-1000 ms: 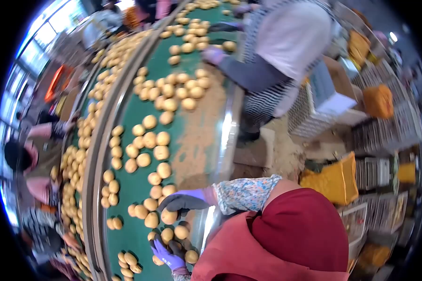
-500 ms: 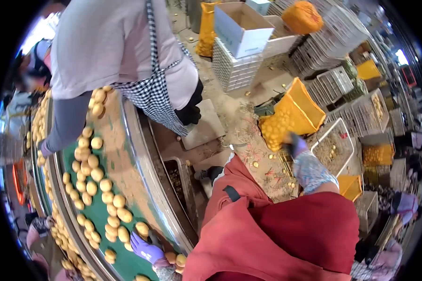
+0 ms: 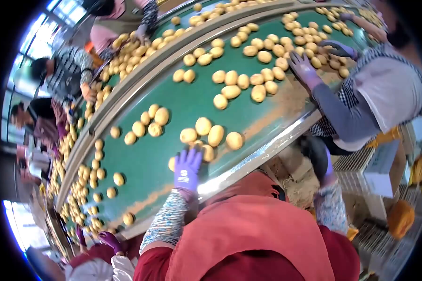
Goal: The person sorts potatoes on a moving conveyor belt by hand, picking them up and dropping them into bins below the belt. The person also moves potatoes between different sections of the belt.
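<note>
My left hand point(image 3: 187, 172), in a purple glove, lies over the green conveyor belt point(image 3: 150, 189) with its fingers spread. Its fingertips are at a small group of yellow potatoes point(image 3: 203, 126), touching or just over the nearest ones. My right hand point(image 3: 318, 158), in a purple glove with a dark palm side, hangs beyond the belt's metal edge point(image 3: 248, 164), beside a co-worker's apron. Its fingers are dark and indistinct, so whether they hold anything does not show.
At the right, a co-worker point(image 3: 384, 89) reaches over the belt, a gloved hand point(image 3: 303, 68) at more potatoes. Other people work along the far side past a metal divider point(image 3: 131, 77). A cardboard box point(image 3: 384, 164) and an orange sack point(image 3: 401, 219) are at the lower right.
The view has swung from the floor and yellow sack to the belt. My right hand has left the sack of potatoes and is now near the belt's edge. My left hand remains over the belt.
</note>
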Demonstrator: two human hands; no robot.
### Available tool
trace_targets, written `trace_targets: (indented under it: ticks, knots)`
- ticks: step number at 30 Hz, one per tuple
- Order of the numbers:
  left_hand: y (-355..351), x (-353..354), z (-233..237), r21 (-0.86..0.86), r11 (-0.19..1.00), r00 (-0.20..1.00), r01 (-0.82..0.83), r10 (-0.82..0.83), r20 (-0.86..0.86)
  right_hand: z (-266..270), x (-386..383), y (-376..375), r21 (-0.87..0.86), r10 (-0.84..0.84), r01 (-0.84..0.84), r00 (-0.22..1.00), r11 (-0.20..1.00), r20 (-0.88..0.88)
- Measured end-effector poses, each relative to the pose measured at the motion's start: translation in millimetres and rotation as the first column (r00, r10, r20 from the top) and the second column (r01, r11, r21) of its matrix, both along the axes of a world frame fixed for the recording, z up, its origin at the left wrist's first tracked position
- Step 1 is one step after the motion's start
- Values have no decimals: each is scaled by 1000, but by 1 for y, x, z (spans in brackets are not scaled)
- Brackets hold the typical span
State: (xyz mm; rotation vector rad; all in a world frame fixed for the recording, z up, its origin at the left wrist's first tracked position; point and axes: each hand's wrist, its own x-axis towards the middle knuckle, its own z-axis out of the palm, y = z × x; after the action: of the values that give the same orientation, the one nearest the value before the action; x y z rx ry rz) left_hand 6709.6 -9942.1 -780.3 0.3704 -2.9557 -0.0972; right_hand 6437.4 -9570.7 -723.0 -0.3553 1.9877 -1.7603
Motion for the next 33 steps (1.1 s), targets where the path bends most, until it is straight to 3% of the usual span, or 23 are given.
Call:
trace_targets:
  ticks: [1, 3, 4, 5, 6, 9, 10, 11, 13, 14, 16, 17, 19, 21, 22, 23, 25, 26, 27, 29, 30, 32, 33]
  knots:
    - [-1, 13, 27, 53, 994, 995, -99, 100, -13, 24, -23, -29, -16, 120, -119, 982, 993, 144]
    - [-35, 55, 34, 129, 925, 934, -357, 353, 59, 60, -32, -103, 13, 334, -335, 936, 942, -110]
    - [-50, 92, 17, -14, 912, 907, -411, 407, -113, 55, -34, -138, 62, 352, -348, 934, 935, -63]
    - [-48, 114, 27, 101, 833, 826, -544, 553, -113, 16, -38, -166, 204, 430, -392, 880, 897, -203]
    - [-44, 137, 30, 120, 804, 784, -582, 595, -178, -23, -29, -189, 245, 485, -420, 786, 874, -382]
    - [-18, 183, 38, 248, 719, 677, -649, 695, -244, -15, 91, -231, 498, 808, -636, 480, 589, -342]
    - [-8, 189, 37, 308, 687, 643, -658, 726, -243, -46, 117, -236, 559, 819, -605, 337, 566, -464]
    - [2, 194, 34, 312, 671, 622, -673, 741, -251, -49, 126, -238, 409, 805, -772, 216, 487, -552]
    - [16, 193, 25, 443, 647, 586, -621, 758, -286, 16, 124, -264, 442, 922, -821, 244, 361, -300]
    - [24, 187, 23, 485, 614, 572, -623, 780, -253, 9, 112, -275, 118, 818, -826, 507, 551, -273]
    - [34, 166, 32, 491, 662, 639, -566, 729, -247, 29, 76, -309, 419, 643, -562, 287, 713, -710]
    - [37, 157, 31, 504, 675, 657, -539, 711, -250, 9, 55, -320, 526, 639, -426, 180, 736, -748]
    - [40, 136, 33, 565, 694, 672, -446, 677, -301, -17, 39, -327, 829, 915, -395, 93, 397, -394]
    - [36, 130, 30, 490, 747, 749, -448, 614, -250, -30, 50, -327, 862, 942, -381, 103, 334, -319]
    - [31, 129, 31, 507, 745, 754, -433, 608, -249, -31, 51, -329, 792, 927, -489, 114, 366, -358]
    - [27, 130, 35, 524, 743, 763, -416, 598, -243, 24, 64, -355, 705, 990, -696, 66, 136, -126]
    - [19, 134, 35, 546, 705, 746, -453, 635, -201, 8, 45, -376, 538, 911, -760, 174, 365, -373]
    - [14, 138, 34, 552, 689, 740, -470, 648, -178, 3, 29, -402, 282, 892, -851, 385, 442, -236]
    - [8, 143, 31, 553, 691, 732, -466, 652, -197, 4, 14, -437, 12, 842, -843, 538, 538, -37]
    - [0, 152, 27, 557, 690, 713, -463, 663, -228, 9, -10, -500, -439, 490, -345, 827, 829, 276]
    - [-3, 153, 32, 576, 663, 696, -477, 686, -213, -12, -21, -521, -503, 608, -382, 669, 775, 429]
    - [-8, 163, 32, 577, 648, 680, -497, 704, -206, -30, 19, -524, 213, 802, -774, 585, 597, -122]
    - [-11, 168, 31, 578, 641, 670, -505, 713, -206, -38, 40, -526, 532, 863, -679, 392, 506, -320]
